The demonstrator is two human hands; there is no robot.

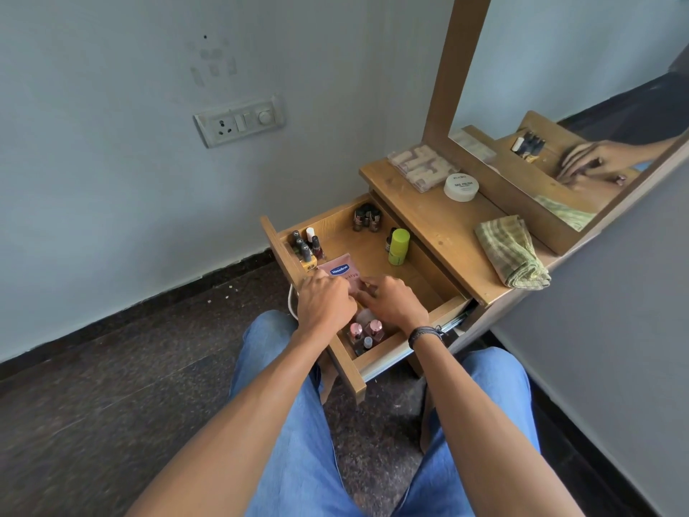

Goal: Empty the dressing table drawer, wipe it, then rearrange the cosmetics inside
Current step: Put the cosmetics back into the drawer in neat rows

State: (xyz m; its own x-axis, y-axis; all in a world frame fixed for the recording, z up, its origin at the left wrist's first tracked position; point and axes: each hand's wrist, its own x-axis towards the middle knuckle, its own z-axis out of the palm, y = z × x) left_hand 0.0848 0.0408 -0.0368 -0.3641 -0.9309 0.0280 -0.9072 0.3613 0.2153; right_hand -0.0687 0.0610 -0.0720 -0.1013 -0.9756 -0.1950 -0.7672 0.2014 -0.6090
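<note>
- Head view: the open wooden drawer [354, 251] of the dressing table sticks out to the left of its brown wooden surface [428, 218].
- The left hand [324, 300] and the right hand [395, 304] meet over the drawer's middle. Each grip pinches a near edge of the flat pink Vaseline packet [341, 272].
- The packet tilts up inside the drawer, beside a row of dark-capped nail polish bottles [305, 244] at its left wall.
- Small dark bottles [367, 217] stand in the far corner, and a lime-green cylindrical bottle [398, 247] stands at the right side.
- Pink-capped polish bottles [363, 332] sit in the near corner, below the right wrist.
- On the surface lie a clear plastic box [421, 166], a white round jar [461, 186] and a folded green checked cloth [512, 251].
</note>
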